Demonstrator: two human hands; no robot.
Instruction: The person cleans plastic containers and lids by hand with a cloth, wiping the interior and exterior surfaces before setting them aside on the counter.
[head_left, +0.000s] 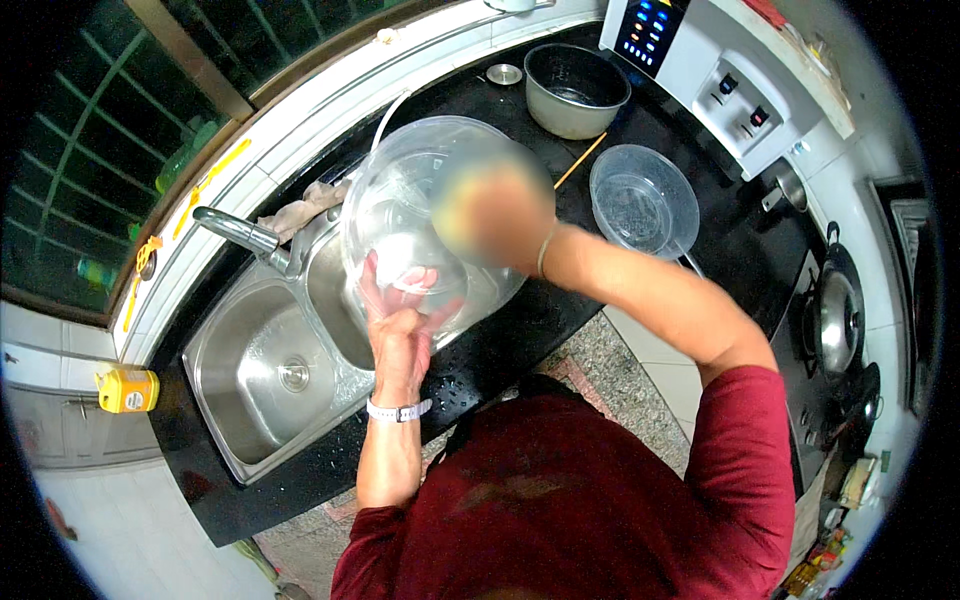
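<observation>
Here, 2 hands, left hand and blurred right hand, grip 1 clear bowl above the double sink; a second clear bowl and 1 metal pot sit beyond it.

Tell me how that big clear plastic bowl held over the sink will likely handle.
The big clear plastic bowl probably feels light for its size: its walls look thin and see-through. It may be slippery, since the black counter beside the steel sink is speckled with droplets. It seems bulky, as both the left hand and the blurred right hand are on it.
</observation>
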